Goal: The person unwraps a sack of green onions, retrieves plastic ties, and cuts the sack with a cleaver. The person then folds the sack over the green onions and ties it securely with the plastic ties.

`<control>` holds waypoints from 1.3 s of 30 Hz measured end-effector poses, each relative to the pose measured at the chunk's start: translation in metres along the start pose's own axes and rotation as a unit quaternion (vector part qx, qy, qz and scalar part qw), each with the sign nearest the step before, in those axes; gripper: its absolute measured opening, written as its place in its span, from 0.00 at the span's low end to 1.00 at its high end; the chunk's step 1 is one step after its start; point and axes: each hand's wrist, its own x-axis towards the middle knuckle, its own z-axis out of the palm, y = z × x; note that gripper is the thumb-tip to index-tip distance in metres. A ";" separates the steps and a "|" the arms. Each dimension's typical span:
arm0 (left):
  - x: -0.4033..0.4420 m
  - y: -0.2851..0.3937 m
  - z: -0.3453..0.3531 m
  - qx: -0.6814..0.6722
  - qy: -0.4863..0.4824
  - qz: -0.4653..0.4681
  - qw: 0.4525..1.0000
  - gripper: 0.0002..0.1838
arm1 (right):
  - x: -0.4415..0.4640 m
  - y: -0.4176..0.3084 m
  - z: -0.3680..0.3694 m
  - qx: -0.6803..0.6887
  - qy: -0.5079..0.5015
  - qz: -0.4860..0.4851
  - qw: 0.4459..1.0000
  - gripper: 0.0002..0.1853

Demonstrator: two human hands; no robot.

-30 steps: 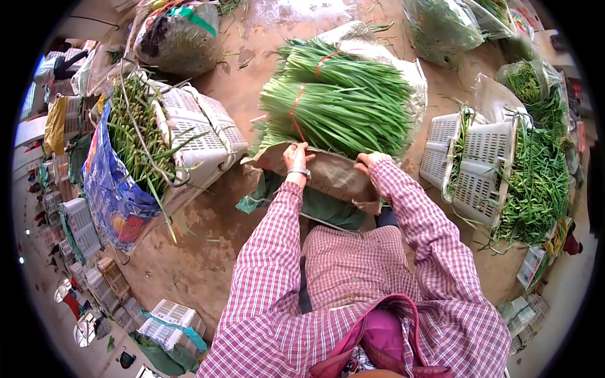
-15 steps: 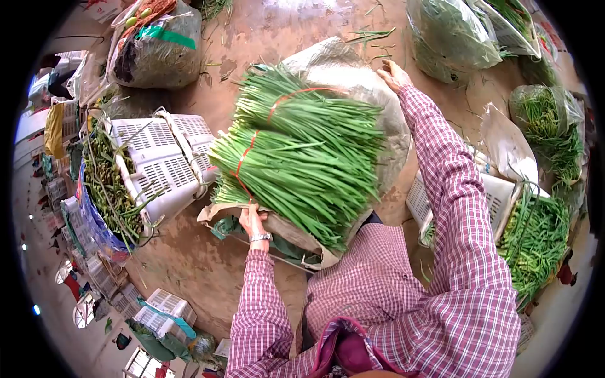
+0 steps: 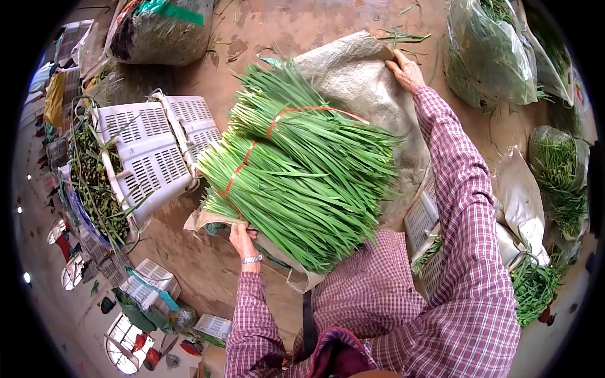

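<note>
Two bundles of garlic chives, a far bundle (image 3: pixel 328 120) and a near bundle (image 3: pixel 296 189), lie side by side with red ties around their pale ends. Under them is a beige woven sack (image 3: pixel 353 63), its far side spread out beyond the leaves. My right hand (image 3: pixel 406 70) is closed on the sack's far right edge, arm stretched out. Close to the near bundle's tied end, my left hand (image 3: pixel 242 240), below a metal watch band, pinches the sack's near left edge. The chives cover the middle of the sack.
On the left stands a white slatted crate (image 3: pixel 142 151) with green stalks. At the upper right sits a clear plastic bag (image 3: pixel 491 57) of greens; another wrapped bag (image 3: pixel 164 31) is at the upper left. Loose leaves (image 3: pixel 403 36) litter the brown floor (image 3: pixel 265 25).
My right hand has drawn the sack's far edge outward, so more of the cloth shows flat beyond the chives. My left hand stays at the near left edge. The view has shifted slightly.
</note>
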 end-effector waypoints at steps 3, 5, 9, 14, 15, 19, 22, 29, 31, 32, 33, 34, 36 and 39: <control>0.009 -0.014 -0.006 0.002 -0.012 -0.004 1.000 0.09 | -0.005 -0.052 -0.027 0.151 0.019 -0.105 0.983 0.15; 0.003 -0.003 0.002 -0.003 0.002 -0.021 1.000 0.06 | -0.061 -0.142 -0.035 0.211 -0.048 -0.184 0.959 0.12; 0.001 0.003 0.001 0.013 -0.003 -0.007 1.000 0.06 | -0.185 -0.244 0.033 0.120 -0.196 -0.216 0.949 0.15; -0.003 0.009 0.001 0.018 -0.020 -0.014 1.000 0.07 | -0.205 -0.237 0.085 -0.072 -0.211 -0.223 0.949 0.25; -0.002 0.006 0.004 0.015 -0.012 -0.025 1.000 0.08 | -0.205 -0.235 0.089 -0.069 -0.203 -0.227 0.950 0.27; 0.003 -0.003 0.004 0.015 -0.010 0.011 1.000 0.11 | -0.211 -0.236 0.096 -0.094 -0.208 -0.236 0.945 0.29; 0.018 -0.021 0.002 0.107 -0.031 0.025 0.993 0.17 | -0.208 -0.248 0.087 -0.079 -0.212 -0.176 0.958 0.24; 0.017 -0.001 -0.021 0.160 -0.043 0.074 0.983 0.23 | -0.208 -0.244 0.117 0.022 -0.125 -0.157 0.979 0.18; -0.002 0.044 -0.023 0.254 0.013 0.191 0.948 0.24 | -0.213 -0.239 0.126 0.009 -0.073 -0.172 0.982 0.17; -0.009 0.070 -0.020 0.264 0.012 0.225 0.938 0.22 | -0.214 -0.239 0.128 0.005 -0.065 -0.171 0.983 0.17; -0.012 0.091 -0.015 0.276 0.011 0.256 0.926 0.19 | -0.217 -0.240 0.129 0.001 -0.059 -0.170 0.984 0.16; -0.016 0.114 -0.002 0.259 -0.004 0.307 0.916 0.15 | -0.219 -0.240 0.130 0.003 -0.057 -0.165 0.985 0.16; -0.003 0.147 0.046 0.242 -0.011 0.464 0.852 0.19 | -0.219 -0.241 0.129 -0.017 -0.045 -0.165 0.985 0.16; 0.012 0.184 0.122 0.335 -0.019 0.623 0.707 0.32 | -0.219 -0.243 0.126 -0.044 -0.050 -0.151 0.986 0.16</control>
